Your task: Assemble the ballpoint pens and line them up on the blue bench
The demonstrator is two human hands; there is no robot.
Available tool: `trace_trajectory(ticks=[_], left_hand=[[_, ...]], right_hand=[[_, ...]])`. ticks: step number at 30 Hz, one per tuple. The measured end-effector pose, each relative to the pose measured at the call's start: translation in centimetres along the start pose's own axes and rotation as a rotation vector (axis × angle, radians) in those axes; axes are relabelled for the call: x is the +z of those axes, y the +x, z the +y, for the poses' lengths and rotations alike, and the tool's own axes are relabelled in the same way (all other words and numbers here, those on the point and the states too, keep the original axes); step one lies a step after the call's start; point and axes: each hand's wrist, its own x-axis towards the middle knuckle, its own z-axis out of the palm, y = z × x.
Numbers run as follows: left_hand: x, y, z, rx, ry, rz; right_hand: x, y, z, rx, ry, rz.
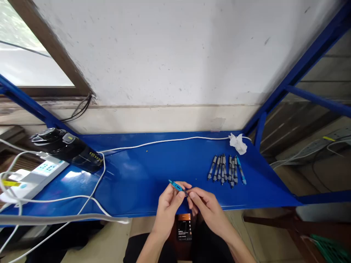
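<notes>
Over the front edge of the blue shelf (131,182), my left hand (168,202) is closed around a pen (177,186) with a blue upper part and a dark lower part. The pen's blue end points up and left. My right hand (205,204) pinches at the dark end of the same pen, its fingertips close to those of the left. To the right lie several clear-and-dark pens (223,168) side by side, with one blue pen (241,170) at their right end.
Crumpled white tissue (238,143) sits behind the pens. A black bottle (68,149) leans by a white power strip (35,175) at left, among loose white cables (95,186). Below the shelf edge, a lit phone (184,228) lies between the person's legs. Blue frame posts (274,98) stand at the side.
</notes>
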Motion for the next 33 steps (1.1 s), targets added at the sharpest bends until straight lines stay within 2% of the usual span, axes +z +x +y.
trace_trajectory(ticks=[5,8,12,16,21,24,28,33], left_hand=[[-2.5,1.7,0.8,0.061,-0.009,0.210],[-3.5,2.6,1.3,0.094,-0.062,0.286],[-3.9,2.8,1.2,0.085,-0.132,0.326],[-3.7,2.5,0.9,0.054,-0.103,0.294],[-3.8,2.2,1.2,0.013,-0.087,0.172],[-4.0,2.1,1.2,0.019,-0.094,0.140],[-4.5,2.4,0.8,0.078,-0.192,0.255],[-5.2,2.6,0.5,0.111,-0.329,0.378]], right_hand=[[-1.8,1.5,1.0,-0.239,-0.361,0.190],[-2.4,1.6,1.6,-0.261,-0.435,0.247],[-2.3,1.4,1.8,-0.250,-0.571,0.238],[-1.0,2.3,1.3,-0.271,-0.711,0.190],[0.9,4.0,1.2,-0.348,-0.719,0.040],[1.1,4.3,1.7,-0.368,-0.678,0.056],[0.7,4.1,2.1,-0.360,-0.557,0.111],[0.8,4.1,1.9,-0.351,-0.530,0.115]])
